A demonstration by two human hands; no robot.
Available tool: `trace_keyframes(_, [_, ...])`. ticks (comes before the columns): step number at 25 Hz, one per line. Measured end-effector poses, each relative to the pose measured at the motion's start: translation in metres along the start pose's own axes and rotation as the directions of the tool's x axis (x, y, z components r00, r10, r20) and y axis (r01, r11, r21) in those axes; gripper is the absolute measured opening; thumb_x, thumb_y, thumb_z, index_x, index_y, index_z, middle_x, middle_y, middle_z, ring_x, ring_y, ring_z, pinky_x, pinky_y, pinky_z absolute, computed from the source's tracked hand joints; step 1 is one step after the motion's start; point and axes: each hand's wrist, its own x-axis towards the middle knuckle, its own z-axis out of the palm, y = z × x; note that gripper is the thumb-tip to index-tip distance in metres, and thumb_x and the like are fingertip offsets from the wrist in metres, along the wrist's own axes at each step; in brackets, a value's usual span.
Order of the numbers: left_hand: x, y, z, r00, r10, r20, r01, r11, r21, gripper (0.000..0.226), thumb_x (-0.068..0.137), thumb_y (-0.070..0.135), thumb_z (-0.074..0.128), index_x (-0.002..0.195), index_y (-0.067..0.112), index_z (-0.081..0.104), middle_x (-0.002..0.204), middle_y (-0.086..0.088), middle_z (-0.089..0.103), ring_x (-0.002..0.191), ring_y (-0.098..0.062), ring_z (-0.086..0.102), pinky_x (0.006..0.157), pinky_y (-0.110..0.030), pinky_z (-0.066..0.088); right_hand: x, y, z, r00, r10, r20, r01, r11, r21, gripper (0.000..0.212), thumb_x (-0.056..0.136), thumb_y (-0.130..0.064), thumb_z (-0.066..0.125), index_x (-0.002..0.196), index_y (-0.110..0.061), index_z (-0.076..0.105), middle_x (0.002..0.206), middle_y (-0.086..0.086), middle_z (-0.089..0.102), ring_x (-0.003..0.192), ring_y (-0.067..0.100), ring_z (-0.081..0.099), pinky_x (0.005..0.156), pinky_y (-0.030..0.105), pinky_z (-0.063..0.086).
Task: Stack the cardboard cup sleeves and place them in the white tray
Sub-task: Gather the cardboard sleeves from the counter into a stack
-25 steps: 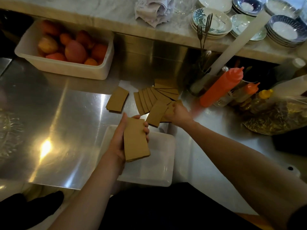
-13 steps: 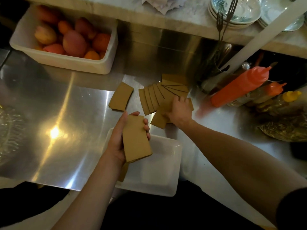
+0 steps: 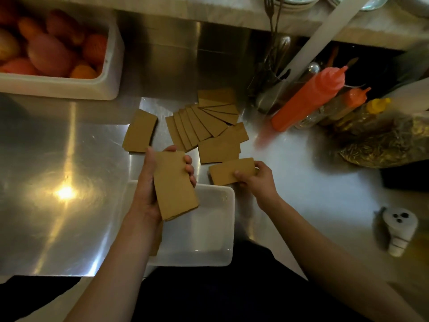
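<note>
Our L hand [image 3: 148, 189] fingers clamp the sleeve stack [image 3: 174, 187], hiding part of white tray [image 3: 209, 228] w/ forearm. R hand [image 3: 257, 180] pinches one sleeve [image 3: 232, 170] beside its far rim. Open steel counter [image 3: 69, 228] spreads L.

Dim, warm light throughout. An overhead lamp mirrors off the steel tabletop [image 3: 46, 147] as a hard glare spot at left, with a pale streak running back from it. The tabletop's right side is washed grey. The bottom edge sinks into near black. The sleeves [image 3: 209, 122] at centre are fairly sharp. The red bottle [image 3: 308, 98], the fruit [image 3: 48, 52] and the shaker [image 3: 399, 226] are smeared soft. Wide-angle distortion bends the shelf [image 3: 209, 10] and stretches the forearms [image 3: 111, 275].
</note>
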Motion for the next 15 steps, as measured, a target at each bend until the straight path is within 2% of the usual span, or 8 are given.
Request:
trace_keyframes(3, [0.000, -0.001, -0.002, 1.000, -0.001, -0.005, 0.001, 1.000, 0.009, 0.050, 0.070, 0.056, 0.074, 0.106, 0.023, 0.061, 0.100, -0.008, 0.063, 0.083, -0.017, 0.063, 0.074, -0.034, 0.056, 0.008, -0.023, 0.017, 0.999, -0.048, -0.014, 0.049, 0.998, 0.026, 0.069, 0.072, -0.028, 0.083, 0.130, -0.017, 0.046, 0.125, 0.004, 0.058, 0.108, 0.023, 0.060, 0.093, 0.045, 0.053])
trace_keyframes(5, [-0.001, -0.001, -0.003, 1.000, -0.004, -0.016, 0.005, 1.000, 0.014, 0.052, 0.068, 0.055, 0.077, 0.106, 0.023, 0.062, 0.100, -0.009, 0.064, 0.082, -0.017, 0.064, 0.073, -0.034, 0.056, 0.014, -0.039, 0.027, 0.995, -0.093, -0.039, 0.093, 0.996, 0.008, 0.067, 0.075, -0.022, 0.081, 0.131, -0.015, 0.045, 0.119, -0.001, 0.056, 0.106, 0.017, 0.057, 0.096, 0.036, 0.050])
trace_keyframes(7, [-0.001, -0.001, -0.001, 1.000, -0.010, -0.027, 0.011, 1.000, 0.026, 0.054, 0.065, 0.054, 0.080, 0.106, 0.023, 0.062, 0.099, -0.009, 0.064, 0.082, -0.018, 0.064, 0.072, -0.035, 0.057, 0.019, -0.046, 0.036, 0.985, -0.150, -0.084, 0.142, 0.985, -0.094, 0.063, 0.078, -0.018, 0.078, 0.131, -0.012, 0.045, 0.112, -0.005, 0.050, 0.102, 0.012, 0.051, 0.089, 0.026, 0.044])
trace_keyframes(9, [0.000, -0.001, 0.000, 0.999, -0.011, -0.046, 0.013, 0.999, 0.045, 0.055, 0.063, 0.053, 0.082, 0.105, 0.023, 0.063, 0.099, -0.009, 0.064, 0.081, -0.018, 0.064, 0.071, -0.036, 0.057, 0.024, -0.042, 0.046, 0.971, -0.180, -0.159, 0.135, 0.956, -0.260, 0.054, 0.079, -0.020, 0.074, 0.125, -0.012, 0.046, 0.116, 0.001, 0.050, 0.105, 0.020, 0.054, 0.086, 0.029, 0.044])
trace_keyframes(11, [0.003, -0.002, 0.003, 0.999, -0.015, -0.040, 0.017, 0.999, 0.038, 0.054, 0.064, 0.053, 0.081, 0.105, 0.023, 0.063, 0.099, -0.009, 0.065, 0.082, -0.018, 0.064, 0.071, -0.037, 0.057, 0.027, -0.035, 0.054, 0.960, -0.183, -0.213, 0.078, 0.903, -0.424, 0.056, 0.077, -0.029, 0.075, 0.122, -0.010, 0.048, 0.120, 0.009, 0.048, 0.108, 0.027, 0.053, 0.089, 0.036, 0.046])
trace_keyframes(13, [0.005, -0.003, 0.004, 0.999, -0.026, -0.026, 0.026, 1.000, 0.008, 0.052, 0.066, 0.052, 0.080, 0.106, 0.023, 0.063, 0.099, -0.010, 0.065, 0.082, -0.019, 0.064, 0.072, -0.038, 0.057, 0.027, -0.032, 0.057, 0.954, -0.176, -0.241, 0.042, 0.879, -0.476, 0.064, 0.074, -0.037, 0.077, 0.123, -0.009, 0.047, 0.122, 0.011, 0.048, 0.111, 0.028, 0.051, 0.092, 0.040, 0.048])
trace_keyframes(15, [0.007, -0.004, 0.006, 0.999, -0.030, -0.027, 0.030, 0.999, 0.014, 0.052, 0.066, 0.052, 0.080, 0.104, 0.023, 0.063, 0.098, -0.010, 0.065, 0.082, -0.019, 0.064, 0.071, -0.037, 0.057, 0.026, -0.031, 0.057, 0.957, -0.157, -0.242, 0.030, 0.889, -0.457, 0.067, 0.073, -0.039, 0.078, 0.123, -0.010, 0.045, 0.122, 0.011, 0.051, 0.112, 0.029, 0.051, 0.093, 0.042, 0.049])
